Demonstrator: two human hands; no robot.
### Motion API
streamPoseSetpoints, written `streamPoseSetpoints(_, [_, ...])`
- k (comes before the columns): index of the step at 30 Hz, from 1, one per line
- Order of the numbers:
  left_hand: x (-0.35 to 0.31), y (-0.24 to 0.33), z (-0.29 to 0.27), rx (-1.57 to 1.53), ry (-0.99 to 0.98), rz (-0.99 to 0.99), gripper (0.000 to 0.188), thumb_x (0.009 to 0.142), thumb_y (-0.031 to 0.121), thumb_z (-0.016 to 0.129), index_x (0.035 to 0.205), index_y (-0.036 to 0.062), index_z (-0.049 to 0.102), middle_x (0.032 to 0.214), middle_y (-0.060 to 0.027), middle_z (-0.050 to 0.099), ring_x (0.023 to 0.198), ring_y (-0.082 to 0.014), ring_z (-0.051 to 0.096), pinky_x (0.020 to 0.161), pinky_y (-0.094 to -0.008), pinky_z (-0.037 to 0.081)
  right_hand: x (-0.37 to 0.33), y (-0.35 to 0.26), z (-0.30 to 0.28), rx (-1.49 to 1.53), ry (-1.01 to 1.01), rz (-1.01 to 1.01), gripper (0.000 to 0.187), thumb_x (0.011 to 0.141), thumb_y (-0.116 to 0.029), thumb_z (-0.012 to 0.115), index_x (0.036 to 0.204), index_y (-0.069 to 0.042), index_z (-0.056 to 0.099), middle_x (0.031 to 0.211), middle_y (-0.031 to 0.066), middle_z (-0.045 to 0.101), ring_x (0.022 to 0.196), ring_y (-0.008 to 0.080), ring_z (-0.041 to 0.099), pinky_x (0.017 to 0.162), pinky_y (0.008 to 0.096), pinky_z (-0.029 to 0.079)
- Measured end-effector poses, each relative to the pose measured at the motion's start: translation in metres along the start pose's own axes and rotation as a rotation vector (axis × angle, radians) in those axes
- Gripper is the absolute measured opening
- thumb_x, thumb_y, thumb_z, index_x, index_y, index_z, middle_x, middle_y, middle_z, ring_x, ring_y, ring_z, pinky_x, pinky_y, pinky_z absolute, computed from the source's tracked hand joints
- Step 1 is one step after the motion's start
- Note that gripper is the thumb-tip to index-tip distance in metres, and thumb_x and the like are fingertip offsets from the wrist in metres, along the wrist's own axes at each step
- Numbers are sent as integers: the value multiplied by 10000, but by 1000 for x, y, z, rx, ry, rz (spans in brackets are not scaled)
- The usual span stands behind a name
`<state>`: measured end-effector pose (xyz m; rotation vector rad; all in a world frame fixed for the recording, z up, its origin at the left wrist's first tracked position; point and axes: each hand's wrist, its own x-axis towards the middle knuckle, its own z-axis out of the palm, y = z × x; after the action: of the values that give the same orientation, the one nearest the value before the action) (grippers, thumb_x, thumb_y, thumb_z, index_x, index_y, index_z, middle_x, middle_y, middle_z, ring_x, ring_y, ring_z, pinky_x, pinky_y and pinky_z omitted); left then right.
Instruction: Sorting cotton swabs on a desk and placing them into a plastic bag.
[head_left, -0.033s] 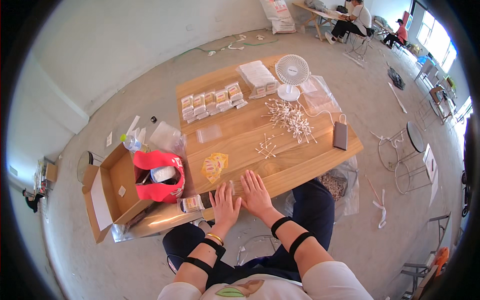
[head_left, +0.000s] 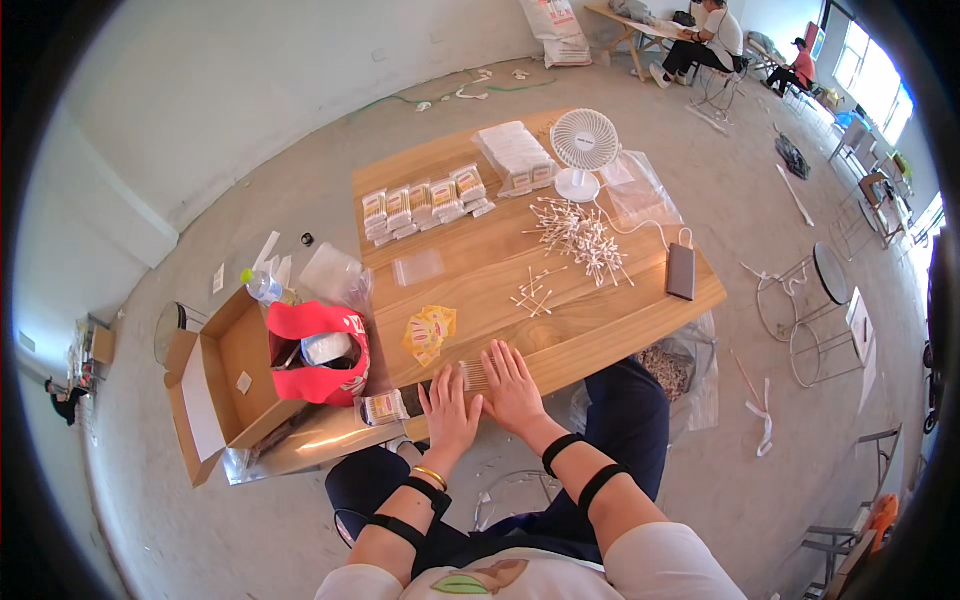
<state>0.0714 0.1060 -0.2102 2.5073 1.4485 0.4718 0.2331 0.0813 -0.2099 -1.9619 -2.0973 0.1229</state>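
At the table's near edge my left hand (head_left: 451, 415) and my right hand (head_left: 513, 390) lie side by side, fingers stretched out. Between their fingertips sits a small row of cotton swabs (head_left: 474, 375), partly covered by my right hand. Both hands seem to touch this row without gripping it. Just beyond my left hand lie several yellow printed cards (head_left: 430, 333). To its left is a filled swab packet (head_left: 383, 407). Farther off are a few loose swabs (head_left: 537, 293) and a large swab pile (head_left: 590, 240).
Stacked swab packets (head_left: 422, 204), a wrapped white bundle (head_left: 515, 158), a clear bag (head_left: 418, 267), a white fan (head_left: 584, 145) and a grey power bank (head_left: 680, 271) occupy the wooden table (head_left: 480, 265). Left stand a red bag (head_left: 340, 385) and an open cardboard box (head_left: 225, 370).
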Motion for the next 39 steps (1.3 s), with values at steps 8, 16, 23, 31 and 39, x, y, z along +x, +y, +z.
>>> streamPoseSetpoints(8, [9,-4,8,3,-78,91,717,1009,508,372,1525,17,298,1575,-159,294,1498,-325,207,1189,-613,63,1,-4,3,-3,-1,-6,781,934,-464,492,1522,11,296,1607,225,218,1513,341,167,1238,461,116])
streamPoseSetpoints(16, [12,-3,-1,15,-126,107,736,1013,546,326,1540,33,280,1572,-148,307,1493,-307,224,1194,-608,69,0,-1,2,20,22,-21,781,943,-486,484,1511,20,307,1593,245,240,1505,364,185,1231,476,134])
streamPoseSetpoints(23, [-9,-39,-41,-173,50,-35,597,1005,423,467,1455,34,407,1476,-177,416,1412,-352,333,1180,-568,153,-1,-3,10,-43,-17,11,801,946,-517,479,1529,-2,289,1612,213,219,1517,333,157,1240,472,106])
streamPoseSetpoints(31, [-37,-146,-16,-596,434,-649,530,1004,457,550,1200,-35,558,1147,-175,603,1001,-241,621,858,-348,505,12,-66,26,59,-14,-97,707,951,-443,520,1535,-94,327,1615,149,250,1514,282,185,1235,488,119])
streamPoseSetpoints(39, [-25,-202,30,-871,318,-967,575,947,538,601,1116,-12,622,1009,-126,678,900,-222,649,775,-360,511,17,-79,27,89,21,-144,643,963,-411,508,1528,-148,352,1611,90,282,1506,282,208,1224,521,130])
